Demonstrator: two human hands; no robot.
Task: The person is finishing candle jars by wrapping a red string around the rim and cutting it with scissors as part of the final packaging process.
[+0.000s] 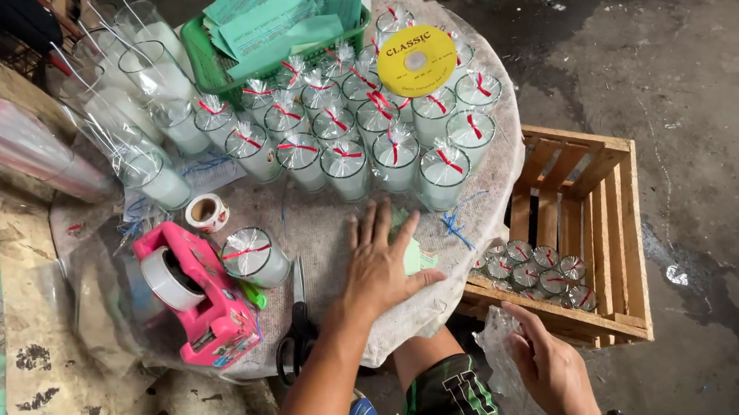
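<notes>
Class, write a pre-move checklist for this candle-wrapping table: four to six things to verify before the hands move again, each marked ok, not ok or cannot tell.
1. Left hand flat on the green paper slip, pinning it to the table cloth: ok.
2. Right hand has hold of the clear plastic wrap: ok.
3. Scissors near the left hand, blades closed: ok.
4. Pink tape dispenser loaded with tape: ok.
5. Wrapped candle glass beside the dispenser stands upright: not ok, it lies on its side.
6. Room left in the wooden crate for more glasses: ok.
</notes>
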